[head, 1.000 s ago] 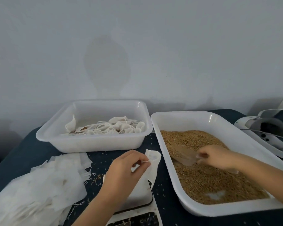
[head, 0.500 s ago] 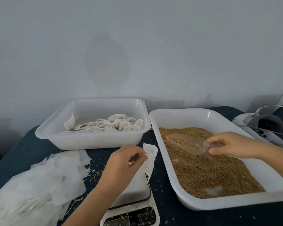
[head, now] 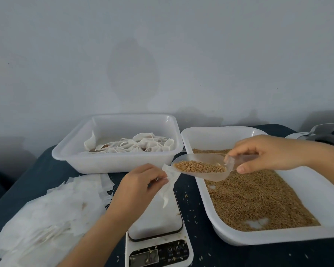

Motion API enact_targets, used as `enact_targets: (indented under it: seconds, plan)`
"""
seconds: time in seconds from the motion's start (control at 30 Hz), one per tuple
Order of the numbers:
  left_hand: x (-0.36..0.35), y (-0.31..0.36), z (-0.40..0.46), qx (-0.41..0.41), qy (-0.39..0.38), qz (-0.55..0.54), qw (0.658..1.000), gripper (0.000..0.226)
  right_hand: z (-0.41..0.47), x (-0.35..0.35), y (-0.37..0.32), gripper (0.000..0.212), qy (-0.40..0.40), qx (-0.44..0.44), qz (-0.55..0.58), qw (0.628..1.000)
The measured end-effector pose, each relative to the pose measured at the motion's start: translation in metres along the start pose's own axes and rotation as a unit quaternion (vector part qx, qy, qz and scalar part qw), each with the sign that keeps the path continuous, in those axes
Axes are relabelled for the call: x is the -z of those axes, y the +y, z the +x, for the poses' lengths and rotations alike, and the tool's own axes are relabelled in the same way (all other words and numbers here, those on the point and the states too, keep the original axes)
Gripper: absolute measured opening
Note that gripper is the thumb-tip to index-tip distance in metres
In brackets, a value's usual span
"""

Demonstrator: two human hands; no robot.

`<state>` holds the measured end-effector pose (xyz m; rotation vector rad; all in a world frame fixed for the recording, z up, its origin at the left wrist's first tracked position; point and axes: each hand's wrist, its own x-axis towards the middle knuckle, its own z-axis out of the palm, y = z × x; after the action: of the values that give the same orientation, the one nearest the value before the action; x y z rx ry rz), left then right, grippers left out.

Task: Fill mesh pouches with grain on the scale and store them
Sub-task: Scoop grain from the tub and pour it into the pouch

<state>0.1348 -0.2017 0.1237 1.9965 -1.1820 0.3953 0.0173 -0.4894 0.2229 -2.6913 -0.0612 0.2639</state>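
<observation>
2 hands closed: left (head: 141, 183) pinches pouch (head: 169, 182), right (head: 266, 153) grips scoop (head: 202, 167).

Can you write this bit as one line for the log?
left hand: holds pouch over scale | right hand: scoop of grain at pouch mouth

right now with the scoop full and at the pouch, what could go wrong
1. The scoop is wider than the limp pouch mouth, which the left hand pinches at one edge only; grain may spill onto the scale.
2. Loose grains already lie near the scale's display; more could skew the reading.
</observation>
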Motion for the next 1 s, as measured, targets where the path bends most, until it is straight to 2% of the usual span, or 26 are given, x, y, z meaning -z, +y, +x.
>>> enact_targets:
  seconds: [0.53,0.87,1.0]
  plan:
    - [0.004,0.004,-0.01,-0.02,-0.037,-0.022,0.999,0.005,0.013,0.01,-0.04,0.022,-0.046,0.007,-0.156,0.987]
    - [0.001,0.008,-0.01,-0.007,-0.053,-0.019,0.998,0.007,0.016,0.018,-0.065,0.027,-0.061,0.001,-0.237,0.97]
    - [0.001,0.007,-0.011,-0.004,-0.053,-0.018,0.998,0.008,0.016,0.021,-0.074,0.037,-0.073,-0.023,-0.271,0.96]
